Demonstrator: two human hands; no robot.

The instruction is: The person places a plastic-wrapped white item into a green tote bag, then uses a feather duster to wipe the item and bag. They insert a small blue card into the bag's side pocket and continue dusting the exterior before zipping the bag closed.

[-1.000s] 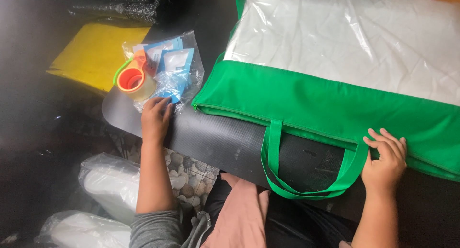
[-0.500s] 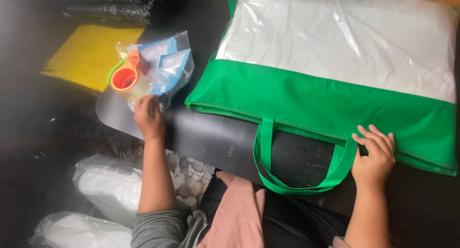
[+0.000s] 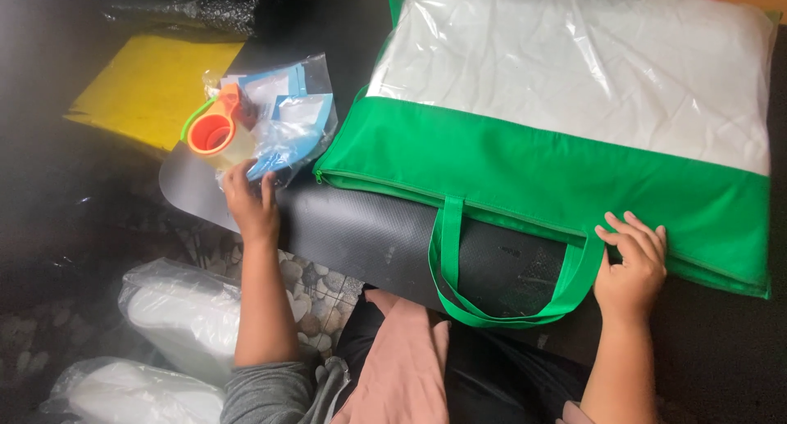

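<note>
A large green zippered bag (image 3: pixel 525 170) with a clear plastic top panel, white bedding inside, lies on a dark table (image 3: pixel 369 235). Its green carry handle (image 3: pixel 459 285) hangs over the table's near edge. My right hand (image 3: pixel 631 264) rests with fingers spread on the bag's lower right edge, next to the handle's end. My left hand (image 3: pixel 250 203) pinches the near edge of a clear plastic packet (image 3: pixel 283 129) holding blue-and-white sachets. An orange and green tape dispenser (image 3: pixel 211 129) lies against that packet.
A yellow sheet (image 3: pixel 139 84) lies at the left, black bubble wrap (image 3: pixel 180 6) behind it. Plastic-wrapped white bundles (image 3: pixel 180 309) sit on the pebbled floor at lower left. My lap, in pink and black cloth (image 3: pixel 410 367), is under the table edge.
My left hand slid away from me slightly to the packet's edge. The view shifted; my right hand stayed on the bag's lower edge by the handle.
</note>
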